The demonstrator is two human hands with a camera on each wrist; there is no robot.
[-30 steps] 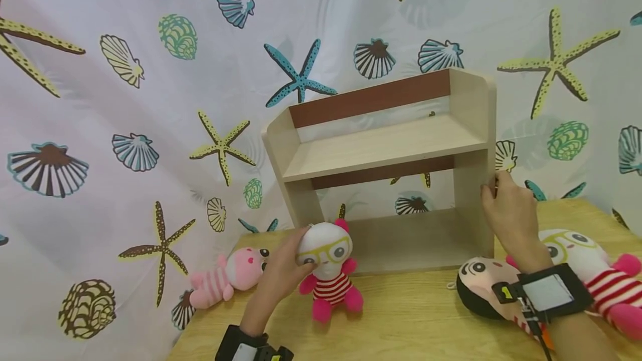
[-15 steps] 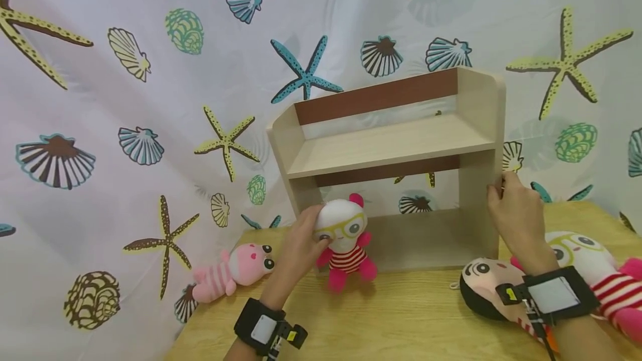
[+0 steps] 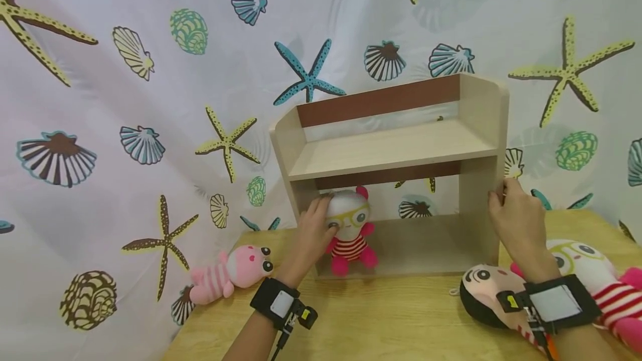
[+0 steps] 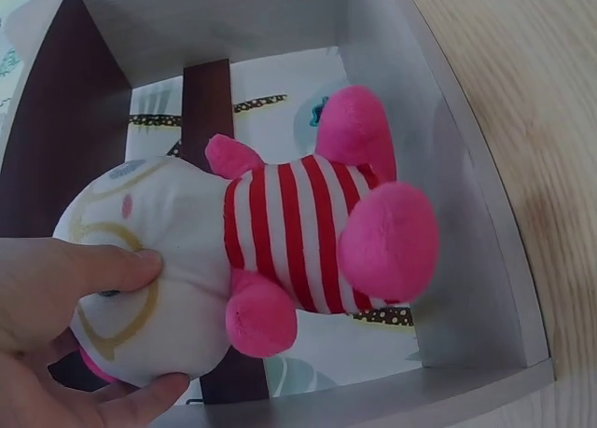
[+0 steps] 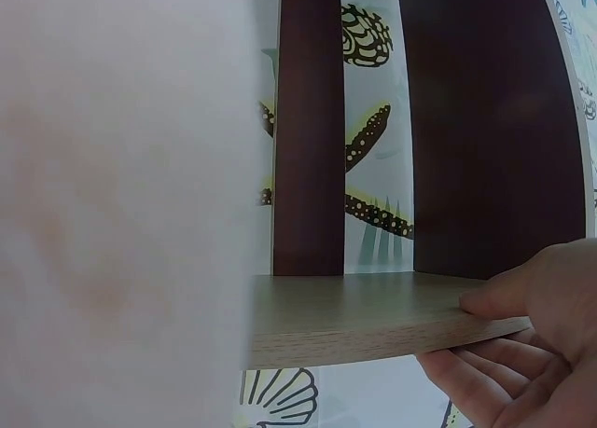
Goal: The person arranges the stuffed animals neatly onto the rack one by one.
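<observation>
A plush panda doll (image 3: 348,227) with yellow glasses, a red-and-white striped body and pink limbs sits upright in the lower left compartment of a wooden shelf (image 3: 396,149). My left hand (image 3: 315,233) grips its head from the left; in the left wrist view the thumb lies across the face of the doll (image 4: 294,232). At the shelf's right side panel is my right hand (image 3: 519,219). The right wrist view shows that hand (image 5: 532,344) pinching the panel's edge (image 5: 392,339), thumb on one face and fingers on the other.
A pink striped plush (image 3: 230,274) lies on the wooden table (image 3: 381,316), left of the shelf. Near my right forearm lie a black-haired doll (image 3: 489,294) and another panda doll with glasses (image 3: 584,261). A curtain (image 3: 150,88) printed with shells and starfish hangs behind.
My left hand has carried the panda doll from the table in front of the shelf, rightward and back into the lower compartment. The right hand keeps its hold on the side panel.
</observation>
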